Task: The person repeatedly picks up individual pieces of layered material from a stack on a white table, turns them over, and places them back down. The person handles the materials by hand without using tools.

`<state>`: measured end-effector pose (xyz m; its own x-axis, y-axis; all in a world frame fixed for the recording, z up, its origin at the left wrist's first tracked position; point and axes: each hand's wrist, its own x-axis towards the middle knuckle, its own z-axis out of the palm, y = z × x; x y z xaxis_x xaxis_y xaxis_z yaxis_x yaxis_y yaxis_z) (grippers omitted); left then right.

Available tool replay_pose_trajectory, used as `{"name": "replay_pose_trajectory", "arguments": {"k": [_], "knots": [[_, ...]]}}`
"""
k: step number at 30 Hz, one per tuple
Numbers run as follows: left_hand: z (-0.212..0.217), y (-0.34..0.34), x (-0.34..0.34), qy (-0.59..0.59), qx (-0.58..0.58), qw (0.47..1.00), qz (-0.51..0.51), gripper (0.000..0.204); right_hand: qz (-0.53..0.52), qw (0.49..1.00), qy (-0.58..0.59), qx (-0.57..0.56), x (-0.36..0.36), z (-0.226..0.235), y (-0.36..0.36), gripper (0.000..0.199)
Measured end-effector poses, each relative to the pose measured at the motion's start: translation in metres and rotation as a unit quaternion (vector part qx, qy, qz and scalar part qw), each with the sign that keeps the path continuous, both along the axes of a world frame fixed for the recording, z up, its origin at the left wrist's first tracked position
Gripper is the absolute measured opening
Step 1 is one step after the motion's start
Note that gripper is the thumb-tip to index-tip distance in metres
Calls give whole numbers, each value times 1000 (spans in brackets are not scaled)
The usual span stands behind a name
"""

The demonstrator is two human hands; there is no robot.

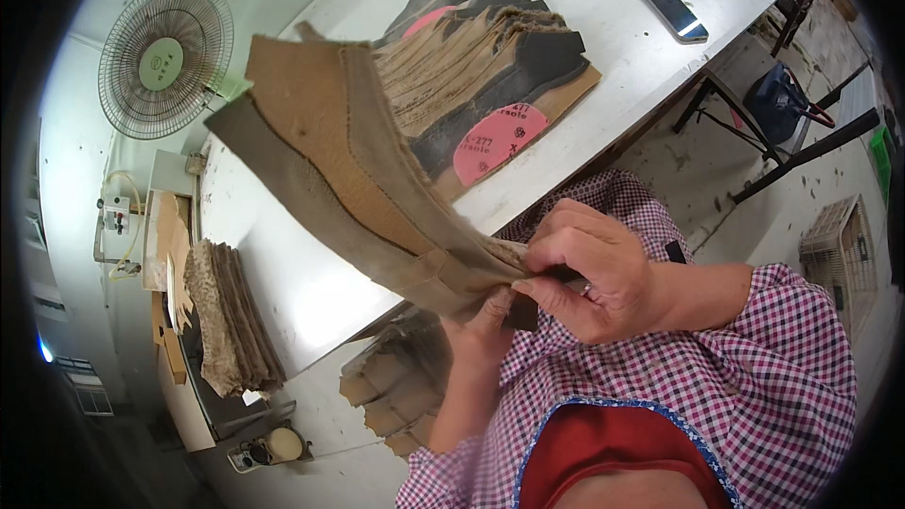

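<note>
the brown cloth piece (320, 123) is held up off the table, its narrow near end at the person's hands and its wide end spread toward the far left, with a stitched seam down its face. the left hand (476, 316) grips the narrow end from the near side: its thumb points up and to the right across the cloth, and its other fingers are hidden behind, so i cannot tell how they are set. the left forearm rises almost straight from the near edge. the right hand (589, 269) comes in from the right with its forearm nearly level, the wrist slightly bent, thumb and forefinger pinched together on the edge of the same end just beside the left thumb, the remaining fingers curled in

beyond the cloth, a stack of similar pieces (471, 75) lies on the white table (311, 311), a pink paper (500, 141) on its near right part. a phone (671, 11) lies on the far right. to the left are a furry stack (231, 320) and a round fan (162, 57); more pieces (391, 377) sit low beside the left forearm, and a dark bag (787, 99) and a pale crate (834, 245) are off to the right
</note>
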<state>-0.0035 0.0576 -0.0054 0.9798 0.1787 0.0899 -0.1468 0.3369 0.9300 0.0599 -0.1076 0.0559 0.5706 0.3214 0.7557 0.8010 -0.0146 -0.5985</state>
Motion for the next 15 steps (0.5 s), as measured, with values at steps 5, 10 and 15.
{"name": "replay_pose_trajectory", "arguments": {"k": [5, 10, 15], "knots": [[-4, 2, -1, 10, 38, 999, -22, 50, 61, 970, 236, -14, -4, 18, -3, 19], [-6, -6, 1, 20, -57, 998, -33, 41, 60, 984, 168, -16, -2, 16, -8, 20], [-7, -7, 3, 33, -64, 997, -27, 37, -51, 995, -56, -59, 0, 5, -5, 14]]}}
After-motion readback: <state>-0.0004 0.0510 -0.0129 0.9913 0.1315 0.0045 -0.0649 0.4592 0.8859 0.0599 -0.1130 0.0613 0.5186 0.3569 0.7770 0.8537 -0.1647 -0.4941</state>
